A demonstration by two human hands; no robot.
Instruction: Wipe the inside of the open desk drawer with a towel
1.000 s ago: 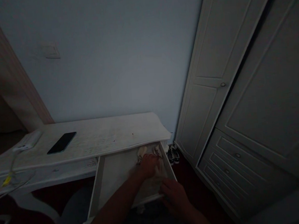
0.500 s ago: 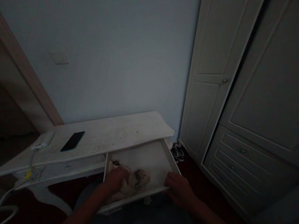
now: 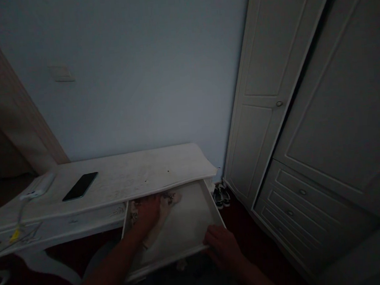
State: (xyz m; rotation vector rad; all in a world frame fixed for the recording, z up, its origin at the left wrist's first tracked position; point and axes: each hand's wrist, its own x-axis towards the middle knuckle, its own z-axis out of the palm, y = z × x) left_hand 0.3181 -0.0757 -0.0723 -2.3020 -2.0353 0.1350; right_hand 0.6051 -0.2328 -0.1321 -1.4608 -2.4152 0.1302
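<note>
A white drawer (image 3: 192, 219) is pulled out from a white table (image 3: 139, 168). Inside it, toward the back left, lies a bunched pale cloth (image 3: 162, 214) with darker patterned parts. My left hand (image 3: 149, 210) reaches into the drawer and grips this cloth, its fingertips partly hidden in the dim light. At the drawer's front right corner, my right hand (image 3: 220, 241) has its fingers curled over the rim. A small knob (image 3: 181, 265) shows on the drawer front.
On the tabletop lie a dark phone (image 3: 80, 186) and a white power strip (image 3: 38, 186) with a cable. A pair of dark shoes (image 3: 221, 195) stands on the red floor beside the table. A pale wardrobe (image 3: 264, 128) rises at the right.
My left hand has moved the cloth away from the drawer's front toward its back left. My right hand stays at the front rim. The view has shifted slightly right.
</note>
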